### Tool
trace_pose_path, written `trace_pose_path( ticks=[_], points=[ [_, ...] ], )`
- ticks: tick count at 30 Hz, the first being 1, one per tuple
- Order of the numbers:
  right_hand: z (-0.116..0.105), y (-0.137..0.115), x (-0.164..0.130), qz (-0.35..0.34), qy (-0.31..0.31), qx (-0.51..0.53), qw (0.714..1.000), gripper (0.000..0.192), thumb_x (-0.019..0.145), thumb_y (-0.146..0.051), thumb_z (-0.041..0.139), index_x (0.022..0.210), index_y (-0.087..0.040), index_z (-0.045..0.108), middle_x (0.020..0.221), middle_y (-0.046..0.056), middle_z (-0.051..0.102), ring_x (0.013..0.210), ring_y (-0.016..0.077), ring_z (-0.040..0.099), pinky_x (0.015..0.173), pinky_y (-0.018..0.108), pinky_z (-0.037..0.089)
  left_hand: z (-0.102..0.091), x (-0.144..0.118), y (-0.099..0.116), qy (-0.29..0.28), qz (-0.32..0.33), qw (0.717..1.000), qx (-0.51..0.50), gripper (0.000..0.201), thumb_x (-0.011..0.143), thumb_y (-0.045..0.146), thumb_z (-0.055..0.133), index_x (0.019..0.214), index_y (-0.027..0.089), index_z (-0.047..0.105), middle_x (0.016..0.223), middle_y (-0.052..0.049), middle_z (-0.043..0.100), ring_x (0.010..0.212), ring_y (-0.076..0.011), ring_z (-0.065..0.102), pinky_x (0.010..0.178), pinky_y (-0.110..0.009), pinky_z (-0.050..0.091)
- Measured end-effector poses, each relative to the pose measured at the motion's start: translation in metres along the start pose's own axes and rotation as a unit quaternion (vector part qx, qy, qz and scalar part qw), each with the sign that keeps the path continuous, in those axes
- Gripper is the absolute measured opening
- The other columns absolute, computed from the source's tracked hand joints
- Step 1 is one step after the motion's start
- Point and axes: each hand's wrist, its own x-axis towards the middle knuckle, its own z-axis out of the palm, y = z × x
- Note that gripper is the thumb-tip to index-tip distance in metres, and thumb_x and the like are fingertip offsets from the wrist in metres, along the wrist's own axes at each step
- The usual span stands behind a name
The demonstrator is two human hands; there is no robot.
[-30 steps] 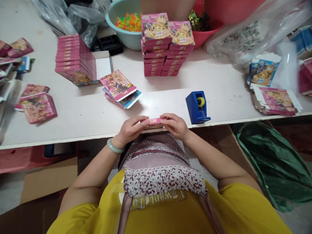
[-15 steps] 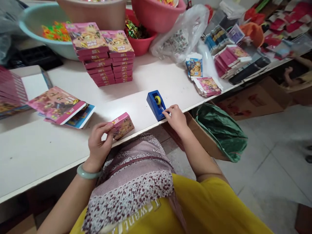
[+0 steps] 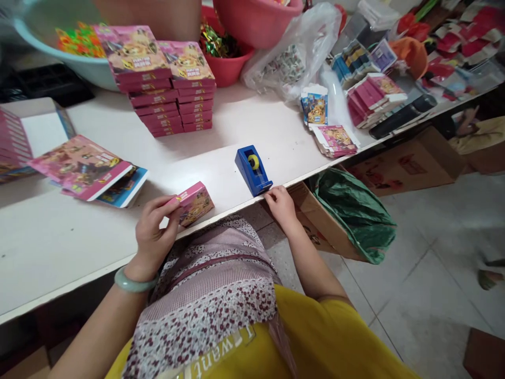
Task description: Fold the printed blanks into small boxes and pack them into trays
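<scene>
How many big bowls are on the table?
3: a green bowl at far left, a red bowl behind the pink box stacks, a pink bowl above it. More may be hidden.

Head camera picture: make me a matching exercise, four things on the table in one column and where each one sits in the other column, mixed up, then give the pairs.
Things
1. small pink box
2. blue tape dispenser
3. teal basin
4. two stacks of pink boxes

Places
A. far left corner of the table, with bright pieces inside
B. at the table's near edge, just beyond the right hand
C. in the grip of the left hand, at the near edge
D. middle of the table, in front of the basins

Pairs: 1-C, 2-B, 3-A, 4-D
</scene>
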Motion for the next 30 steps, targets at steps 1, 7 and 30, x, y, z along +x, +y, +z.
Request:
trace_pose_path(
  ticks=[1,7,30],
  points=[
    [0.002,-0.009,-0.004,0.006,-0.03,0.04,0.999,0.016,0.081,-0.03,0.063,0.072,-0.02,0.069,0.082,0.006,0.066,0.078,0.0195,0.062,0.079,0.036,0.053,0.001,0.001,0.001,0.0,0.008,1.0,0.001,0.035,0.082,0.009,0.069,0.112,0.025,0.063,0.108,-0.006,0.065,0.095,-0.0174,0.065,0.073,-0.028,0.056],
    [0.037,-0.098,-0.02,0.016,-0.275,0.352,0.895,0.022,0.079,-0.04,0.071,0.095,-0.025,0.077,0.078,0.001,0.073,0.062,0.0119,0.062,0.066,0.031,0.057,0.0,0.014,0.011,-0.047,0.043,0.997,0.042,0.03,0.088,0.015,0.062,0.117,0.021,0.057,0.093,-0.005,0.061,0.082,-0.0151,0.06,0.064,-0.025,0.051],
    [0.07,-0.166,0.257,-0.254,0.018,0.238,0.937,0.045,0.095,-0.051,0.049,0.132,-0.027,0.055,0.13,0.009,0.061,0.121,0.0234,0.058,0.099,0.043,0.052,-0.124,0.05,-0.063,-0.183,-0.023,0.964,0.189,0.075,0.086,0.031,0.06,0.153,0.029,0.026,0.16,-0.011,0.028,0.151,-0.0376,0.014,0.12,-0.063,0.017]
  ],
)
